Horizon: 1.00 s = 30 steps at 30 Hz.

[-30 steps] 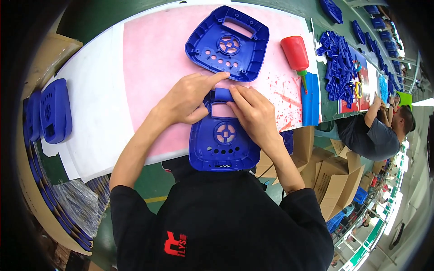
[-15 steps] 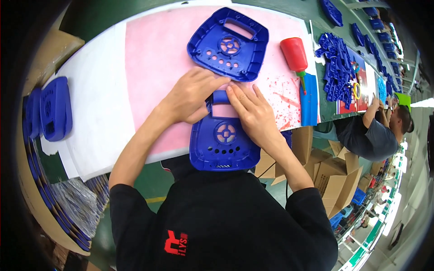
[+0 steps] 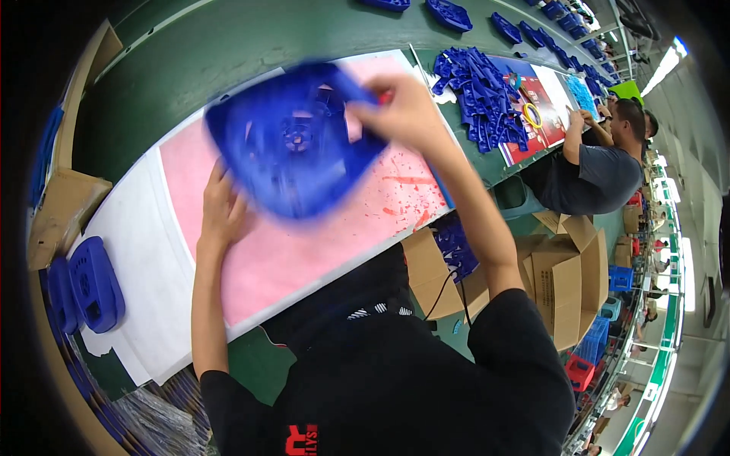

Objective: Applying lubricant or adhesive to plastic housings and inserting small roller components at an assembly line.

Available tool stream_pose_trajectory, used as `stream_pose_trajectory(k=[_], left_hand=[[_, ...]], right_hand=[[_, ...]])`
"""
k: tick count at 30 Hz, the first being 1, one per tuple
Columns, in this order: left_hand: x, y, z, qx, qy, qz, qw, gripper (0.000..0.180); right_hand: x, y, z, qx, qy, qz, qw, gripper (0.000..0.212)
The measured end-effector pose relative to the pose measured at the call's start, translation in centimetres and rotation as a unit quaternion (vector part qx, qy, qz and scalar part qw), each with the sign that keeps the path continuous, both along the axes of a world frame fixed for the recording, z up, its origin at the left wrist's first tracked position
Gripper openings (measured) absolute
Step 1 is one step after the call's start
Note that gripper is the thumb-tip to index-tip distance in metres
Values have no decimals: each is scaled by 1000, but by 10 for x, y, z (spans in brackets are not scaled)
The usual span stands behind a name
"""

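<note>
A blue plastic housing (image 3: 262, 163), with round cut-outs and a handle opening, is tilted above the pink sheet (image 3: 266, 281) and smeared by motion. My right hand (image 3: 407, 114) grips its right side by the handle opening. At its lower left edge is my left hand (image 3: 222, 207), fingers partly hidden behind the housing but apart; it seems to hold nothing. Whether a second housing lies underneath cannot be made out. A small bit of red (image 3: 385, 97) shows beside my right hand.
Blue housings (image 3: 97, 285) stand at the table's left end. Many loose blue parts (image 3: 479, 99) are heaped at the far right, near a yellow ring (image 3: 531, 115). Open cartons (image 3: 559, 281) stand on the floor at right. A co-worker (image 3: 601, 171) sits beyond them.
Both hands have left the near housing and moved apart. A housing is now raised in my right hand; the near one no longer shows at the table edge. The view has turned.
</note>
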<state>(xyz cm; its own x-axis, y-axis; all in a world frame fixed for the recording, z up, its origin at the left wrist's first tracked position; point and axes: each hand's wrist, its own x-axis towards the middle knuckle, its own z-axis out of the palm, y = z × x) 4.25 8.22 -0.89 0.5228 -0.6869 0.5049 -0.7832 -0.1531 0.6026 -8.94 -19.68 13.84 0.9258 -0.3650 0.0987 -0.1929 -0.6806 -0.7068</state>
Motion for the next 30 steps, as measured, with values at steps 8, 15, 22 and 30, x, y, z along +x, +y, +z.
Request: stream_pose_trajectory(k=[8,15,22,30], left_hand=[[-4,-10,17,4,11,-20,1000,44],[3,0,2,-88,194,-38,976,43],[-15,-15,13,-14,118,-14,993,57],[-18,-20,7,-48,188,-87,977,64]], right_hand=[[49,-5,-59,-230,88,14,969,57],[-1,31,-110,-250,56,40,966,69],[-43,8,-62,-151,50,188,969,53],[17,-127,-63,-292,316,-19,902,82]])
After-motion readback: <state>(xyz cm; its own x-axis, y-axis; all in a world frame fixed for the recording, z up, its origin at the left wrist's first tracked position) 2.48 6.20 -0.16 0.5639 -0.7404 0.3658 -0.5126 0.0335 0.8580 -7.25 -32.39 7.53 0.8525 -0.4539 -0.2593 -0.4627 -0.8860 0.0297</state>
